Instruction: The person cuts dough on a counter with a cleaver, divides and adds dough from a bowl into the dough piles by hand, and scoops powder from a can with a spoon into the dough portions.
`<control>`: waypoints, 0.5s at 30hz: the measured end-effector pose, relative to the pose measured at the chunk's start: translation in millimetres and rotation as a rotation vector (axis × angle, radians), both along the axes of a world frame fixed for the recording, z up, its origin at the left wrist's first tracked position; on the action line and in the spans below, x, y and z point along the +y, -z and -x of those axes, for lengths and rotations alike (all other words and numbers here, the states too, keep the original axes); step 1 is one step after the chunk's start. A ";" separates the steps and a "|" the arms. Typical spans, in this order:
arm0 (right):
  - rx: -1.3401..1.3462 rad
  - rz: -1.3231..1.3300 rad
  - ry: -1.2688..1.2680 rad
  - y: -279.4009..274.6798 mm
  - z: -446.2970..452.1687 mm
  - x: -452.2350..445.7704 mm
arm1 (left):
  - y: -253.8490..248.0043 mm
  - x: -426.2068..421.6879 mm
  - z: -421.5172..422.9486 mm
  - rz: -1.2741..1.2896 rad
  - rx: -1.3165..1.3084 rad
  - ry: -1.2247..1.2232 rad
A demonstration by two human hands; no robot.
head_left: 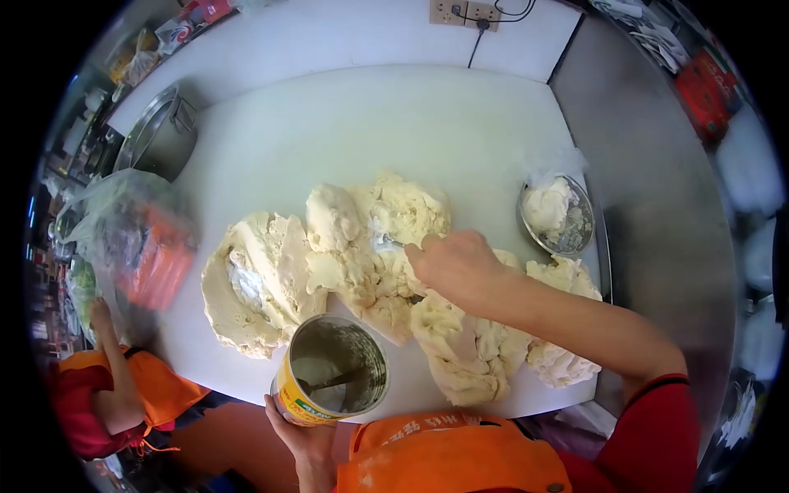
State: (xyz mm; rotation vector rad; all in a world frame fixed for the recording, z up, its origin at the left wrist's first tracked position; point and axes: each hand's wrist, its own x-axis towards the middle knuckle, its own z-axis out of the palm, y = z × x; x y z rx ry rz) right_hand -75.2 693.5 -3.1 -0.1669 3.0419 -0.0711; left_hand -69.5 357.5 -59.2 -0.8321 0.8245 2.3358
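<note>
My left hand [302, 440] grips a yellow tin can [293, 393] from below and the side, at the table's front edge. The can is tilted with its mouth towards me, and a dark flat-handled utensil [335, 380] rests inside. My right hand [454, 264] is closed over the middle dough mass [362, 263], holding a small metal utensil [393, 241] whose tip lies by a white patch on the dough. Its exact kind is hard to see. A left dough mass [230, 304] has white powder or paste in its hollow. More dough [464, 353] lies beneath my right forearm.
A metal bowl [588, 215] with a white soft substance and a plastic bag stands at right, near a steel panel [649, 205]. A steel pot [168, 135] and a bag of orange items [156, 255] are at left. A co-worker's hand [100, 314] is beside that bag.
</note>
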 end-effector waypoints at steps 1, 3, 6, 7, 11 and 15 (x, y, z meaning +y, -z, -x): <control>0.027 -0.011 0.026 -5.7 -3.1 3.5 | 0.5 -1.0 0.5 -0.016 0.000 -0.011; 0.046 -0.037 0.043 -7.4 0.7 11.1 | -0.6 2.0 2.6 -0.012 -0.020 -0.011; 0.005 -0.055 0.026 0.9 20.0 22.1 | 3.7 3.1 4.6 -0.013 -0.006 -0.001; -0.021 -0.056 0.027 11.2 26.6 22.3 | 4.7 3.3 5.7 -0.012 0.009 0.003; -0.019 -0.042 0.064 44.5 43.3 9.8 | 2.2 13.7 10.0 0.002 -0.003 -0.025; -0.071 -0.052 0.044 48.7 53.8 9.3 | 8.9 6.0 11.1 -0.070 0.063 0.090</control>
